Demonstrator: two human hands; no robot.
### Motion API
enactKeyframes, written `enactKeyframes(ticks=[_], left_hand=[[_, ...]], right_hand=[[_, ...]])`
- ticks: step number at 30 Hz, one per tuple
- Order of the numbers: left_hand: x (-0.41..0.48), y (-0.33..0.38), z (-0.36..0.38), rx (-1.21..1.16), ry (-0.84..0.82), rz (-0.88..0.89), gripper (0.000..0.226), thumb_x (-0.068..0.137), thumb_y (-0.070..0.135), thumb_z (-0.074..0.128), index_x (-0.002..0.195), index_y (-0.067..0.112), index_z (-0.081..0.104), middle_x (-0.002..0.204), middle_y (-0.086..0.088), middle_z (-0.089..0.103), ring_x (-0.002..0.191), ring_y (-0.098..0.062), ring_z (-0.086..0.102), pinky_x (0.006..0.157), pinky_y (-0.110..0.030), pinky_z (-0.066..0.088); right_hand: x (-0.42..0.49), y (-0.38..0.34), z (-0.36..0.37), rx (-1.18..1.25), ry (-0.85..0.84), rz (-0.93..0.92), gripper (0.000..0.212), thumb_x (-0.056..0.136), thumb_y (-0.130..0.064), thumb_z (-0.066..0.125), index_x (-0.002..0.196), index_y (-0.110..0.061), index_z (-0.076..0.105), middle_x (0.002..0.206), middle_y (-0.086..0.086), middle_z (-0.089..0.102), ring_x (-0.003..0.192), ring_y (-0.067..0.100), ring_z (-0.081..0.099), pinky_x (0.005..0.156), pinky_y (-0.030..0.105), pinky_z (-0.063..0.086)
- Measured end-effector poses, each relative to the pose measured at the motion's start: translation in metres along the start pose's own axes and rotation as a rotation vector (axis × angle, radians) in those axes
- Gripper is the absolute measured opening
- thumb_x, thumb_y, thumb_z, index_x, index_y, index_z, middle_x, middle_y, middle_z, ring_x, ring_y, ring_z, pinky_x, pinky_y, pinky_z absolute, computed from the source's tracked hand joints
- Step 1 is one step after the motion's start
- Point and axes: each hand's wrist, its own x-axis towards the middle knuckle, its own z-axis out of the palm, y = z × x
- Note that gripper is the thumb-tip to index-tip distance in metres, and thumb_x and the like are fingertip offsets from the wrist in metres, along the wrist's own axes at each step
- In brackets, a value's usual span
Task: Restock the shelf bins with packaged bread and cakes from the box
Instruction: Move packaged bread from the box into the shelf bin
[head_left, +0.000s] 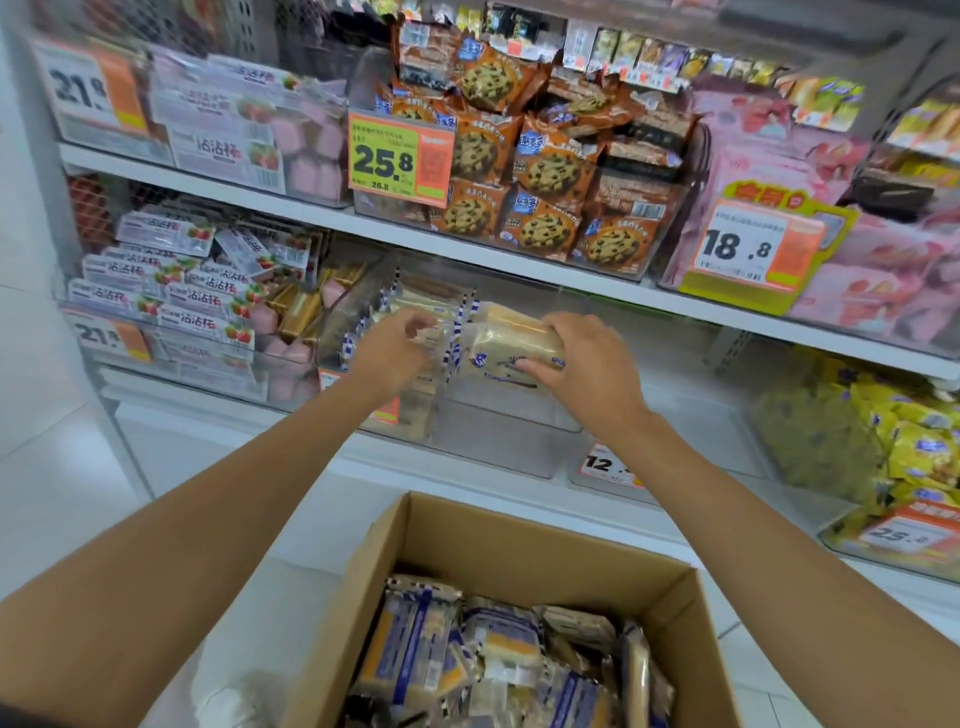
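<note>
Two hands: both reach forward to one clear bin on the middle shelf, above an open box.
Left hand (387, 348): at the left side of the bin, fingers curled onto the upright packets (415, 299) and pinching their top edges; motion blur softens the fingertips.
Right hand (582, 364): thumb underneath and fingers over the top, gripping the right end of a cake packet (511, 340).
Cake packet: pale sponge in clear wrap with a blue-and-white striped seam, held roughly level over the middle of the bin, just beside the upright packets.
Clear bin (498, 436): stands at the front edge of the middle shelf (675, 306); the upright packets fill its left side.
Box (519, 540): brown cardboard, open at the top, low in the view in front of the shelves.
Loose packets (488, 660): heaped in the box, the same blue-striped kind.
Cookie packets (540, 171): stacked in a bin on the upper shelf, straight above the hands, behind a price card (400, 156) reading 25.8.
Pink packets (779, 156): toward the right end of the upper shelf, with a yellow card (743, 244) reading 18.8.
Strawberry packets (171, 291): piled at the left end of the middle shelf.
Yellow packets (883, 441): in a bin toward the right end of the lower shelf.
</note>
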Motion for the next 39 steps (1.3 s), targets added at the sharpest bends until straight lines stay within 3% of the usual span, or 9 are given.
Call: enactKeyframes(ticks=[3, 5, 7, 10, 14, 19, 27, 33, 39], left_hand=[[0.04, -0.019, -0.001, 0.416, -0.132, 0.081, 0.046, 0.092, 0.008, 0.057, 0.136, 0.019, 0.053, 0.143, -0.007, 0.05, 0.125, -0.026, 0.052, 0.101, -0.039, 0.047], [0.061, -0.026, 0.0, 0.648, -0.257, 0.143, 0.057, 0.097, 0.03, 0.054, 0.15, 0.022, 0.035, 0.161, -0.007, 0.024, 0.148, -0.026, 0.023, 0.119, -0.043, 0.024], [0.076, -0.037, -0.002, 0.827, -0.338, 0.146, 0.064, 0.1, 0.049, 0.04, 0.156, 0.03, 0.017, 0.165, -0.001, 0.004, 0.152, -0.02, 0.002, 0.123, -0.044, 0.004], [0.087, -0.057, -0.005, 0.906, -0.429, 0.111, 0.082, 0.085, 0.078, 0.01, 0.156, 0.037, 0.007, 0.165, 0.004, -0.007, 0.151, -0.016, -0.007, 0.121, -0.048, -0.003], [0.091, -0.066, -0.004, 0.939, -0.452, 0.108, 0.065, 0.096, 0.066, 0.013, 0.154, 0.04, 0.0, 0.164, 0.005, -0.012, 0.151, -0.013, -0.01, 0.121, -0.048, -0.004], [0.088, -0.067, -0.003, 0.952, -0.433, 0.112, 0.066, 0.095, 0.067, 0.011, 0.154, 0.041, -0.004, 0.163, 0.006, -0.013, 0.15, -0.011, -0.012, 0.122, -0.046, -0.005], [0.086, -0.065, -0.004, 0.958, -0.416, 0.117, 0.068, 0.093, 0.068, 0.01, 0.154, 0.041, -0.003, 0.164, 0.006, -0.013, 0.15, -0.011, -0.011, 0.122, -0.045, -0.004], [0.086, -0.065, -0.003, 0.965, -0.402, 0.134, 0.067, 0.094, 0.067, 0.01, 0.154, 0.041, -0.003, 0.164, 0.006, -0.01, 0.15, -0.011, -0.01, 0.122, -0.044, -0.004], [0.087, -0.067, -0.003, 0.978, -0.405, 0.136, 0.068, 0.093, 0.068, 0.008, 0.154, 0.042, -0.006, 0.164, 0.006, -0.011, 0.151, -0.012, -0.011, 0.122, -0.045, -0.004]], right_hand=[[0.028, 0.014, 0.033, -0.089, -0.062, 0.093, 0.048, 0.084, -0.054, 0.066, 0.113, -0.017, 0.058, 0.103, 0.003, 0.065, 0.098, 0.025, 0.057, 0.075, 0.035, 0.043], [0.053, 0.028, 0.062, -0.148, -0.102, 0.156, 0.052, 0.084, -0.057, 0.065, 0.116, -0.016, 0.058, 0.106, 0.006, 0.066, 0.099, 0.027, 0.06, 0.076, 0.034, 0.046], [0.083, 0.041, 0.088, -0.128, -0.154, 0.208, 0.056, 0.084, -0.06, 0.062, 0.12, -0.017, 0.055, 0.113, 0.008, 0.066, 0.102, 0.028, 0.062, 0.079, 0.034, 0.05], [0.123, 0.06, 0.124, -0.241, -0.349, 0.228, 0.064, 0.086, -0.064, 0.056, 0.134, -0.023, 0.048, 0.133, 0.009, 0.054, 0.121, 0.03, 0.05, 0.102, 0.041, 0.04], [0.137, 0.071, 0.169, -0.405, -0.524, 0.227, 0.08, 0.074, -0.067, 0.065, 0.134, -0.022, 0.04, 0.127, 0.007, 0.045, 0.118, 0.028, 0.045, 0.103, 0.043, 0.032], [0.132, 0.073, 0.189, -0.456, -0.251, 0.303, 0.069, 0.078, -0.061, 0.063, 0.127, -0.018, 0.041, 0.122, 0.009, 0.044, 0.113, 0.029, 0.046, 0.105, 0.045, 0.029], [0.133, 0.059, 0.209, -0.347, -0.148, 0.187, 0.061, 0.081, -0.025, 0.06, 0.138, -0.018, 0.04, 0.125, 0.012, 0.044, 0.119, 0.037, 0.043, 0.114, 0.055, 0.018], [0.122, 0.064, 0.205, -0.424, -0.095, 0.231, 0.078, 0.084, -0.055, 0.059, 0.148, -0.024, 0.026, 0.153, 0.013, 0.023, 0.144, 0.034, 0.017, 0.114, 0.059, -0.005], [0.128, 0.058, 0.207, -0.305, -0.131, 0.128, 0.064, 0.094, -0.044, 0.056, 0.149, -0.025, 0.031, 0.159, 0.014, 0.016, 0.146, 0.034, 0.014, 0.119, 0.056, 0.002]])
